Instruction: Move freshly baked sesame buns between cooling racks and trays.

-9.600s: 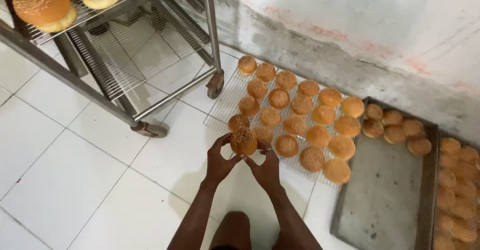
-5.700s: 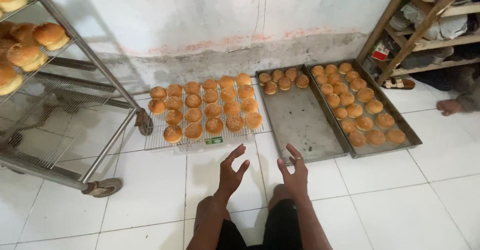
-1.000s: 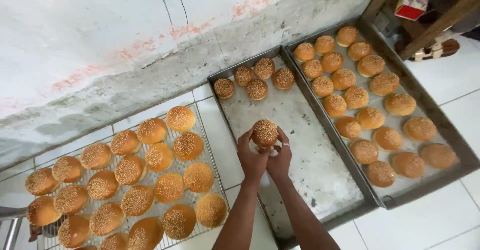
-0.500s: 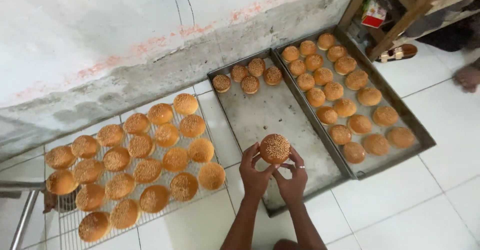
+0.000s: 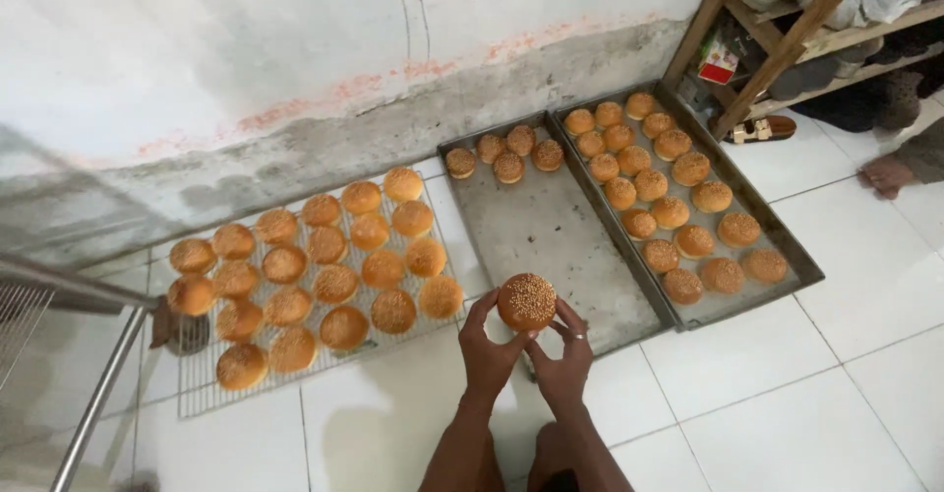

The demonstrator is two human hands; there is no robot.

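Both of my hands hold one round sesame bun [image 5: 527,301] between them, low in the middle of the head view. My left hand [image 5: 488,348] cups its left side and my right hand [image 5: 563,357] its right side, a ring on one finger. The bun hovers over the near left corner of a grey metal tray [image 5: 551,236] that carries several buns along its far end. To the left a wire cooling rack [image 5: 197,384] on the floor is covered with several buns.
A second metal tray [image 5: 787,256] to the right is full of buns. A wooden shelf frame [image 5: 777,50] stands at the upper right, with another person's foot [image 5: 890,173] beside it. A metal trolley leg [image 5: 93,404] and wheel sit at the left. White floor tiles lie below.
My hands have drawn the bun back from over the middle tray toward me. The view has shifted, showing more of the floor and the trolley at the left.
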